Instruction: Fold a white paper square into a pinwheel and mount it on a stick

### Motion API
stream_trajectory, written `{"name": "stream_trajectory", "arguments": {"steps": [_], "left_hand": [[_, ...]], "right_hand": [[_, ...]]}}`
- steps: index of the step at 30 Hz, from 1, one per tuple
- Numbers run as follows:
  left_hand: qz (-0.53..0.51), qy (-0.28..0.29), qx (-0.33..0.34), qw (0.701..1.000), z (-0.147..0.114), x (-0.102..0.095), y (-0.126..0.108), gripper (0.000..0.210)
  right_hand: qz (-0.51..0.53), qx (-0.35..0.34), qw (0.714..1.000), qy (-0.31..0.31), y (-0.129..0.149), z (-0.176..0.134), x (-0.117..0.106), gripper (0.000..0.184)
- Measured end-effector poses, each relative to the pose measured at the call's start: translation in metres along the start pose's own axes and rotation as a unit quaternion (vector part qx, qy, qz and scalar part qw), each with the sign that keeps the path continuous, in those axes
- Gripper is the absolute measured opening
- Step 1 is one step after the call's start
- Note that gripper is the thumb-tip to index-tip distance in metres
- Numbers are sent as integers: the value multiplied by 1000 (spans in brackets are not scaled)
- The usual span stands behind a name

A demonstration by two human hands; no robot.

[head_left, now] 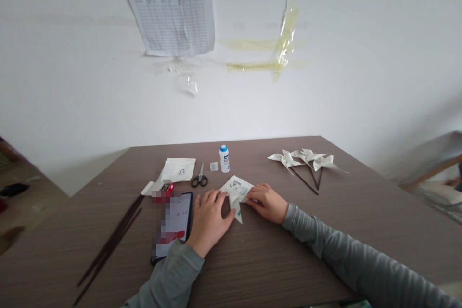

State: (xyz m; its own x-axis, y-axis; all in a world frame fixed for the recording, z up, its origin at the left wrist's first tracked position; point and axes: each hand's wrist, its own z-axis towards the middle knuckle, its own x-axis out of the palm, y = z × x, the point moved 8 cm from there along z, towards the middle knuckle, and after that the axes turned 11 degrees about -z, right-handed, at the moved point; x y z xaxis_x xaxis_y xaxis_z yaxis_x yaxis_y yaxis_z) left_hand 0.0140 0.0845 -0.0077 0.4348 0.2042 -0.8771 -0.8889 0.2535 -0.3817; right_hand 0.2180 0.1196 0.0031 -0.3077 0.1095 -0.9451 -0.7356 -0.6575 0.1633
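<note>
A white paper pinwheel head [237, 187] with dark printed marks lies on the brown table in front of me, its corners partly folded and one point toward me. My left hand [210, 220] curves along its left side, thumb on the lower flap and index fingertip at the upper edge, holding the paper against the table. From the right, my right hand [267, 203] pinches the paper's right corner between thumb and fingers. What lies under those right fingertips is hidden.
Left of my hands are a phone [173, 226], dark sticks [110, 240], a small red item [166, 194], a paper stack [178, 170] and scissors [199, 177]. Behind the pinwheel head stand a white bottle [224, 160] and small clear square [214, 166]. Finished-looking pinwheels [306, 156] lie back right.
</note>
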Motion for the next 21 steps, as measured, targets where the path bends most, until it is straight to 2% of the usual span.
{"name": "stream_trajectory", "arguments": {"steps": [5, 9, 16, 21], "left_hand": [[-17, 15, 0, 1000, 1, 0, -2, 52], [-33, 33, 1, 999, 1, -1, -7, 54], [-44, 47, 6, 998, 0, -1, -13, 54], [-45, 40, 2, 998, 1, -1, -15, 55]], "right_hand": [[-2, -1, 1000, -8, 3, -1, 4, 30], [26, 26, 999, -3, -3, 1, 11, 34], [61, 111, 991, -41, -21, 1, 16, 26], [50, 121, 991, -30, -20, 1, 15, 18]]}}
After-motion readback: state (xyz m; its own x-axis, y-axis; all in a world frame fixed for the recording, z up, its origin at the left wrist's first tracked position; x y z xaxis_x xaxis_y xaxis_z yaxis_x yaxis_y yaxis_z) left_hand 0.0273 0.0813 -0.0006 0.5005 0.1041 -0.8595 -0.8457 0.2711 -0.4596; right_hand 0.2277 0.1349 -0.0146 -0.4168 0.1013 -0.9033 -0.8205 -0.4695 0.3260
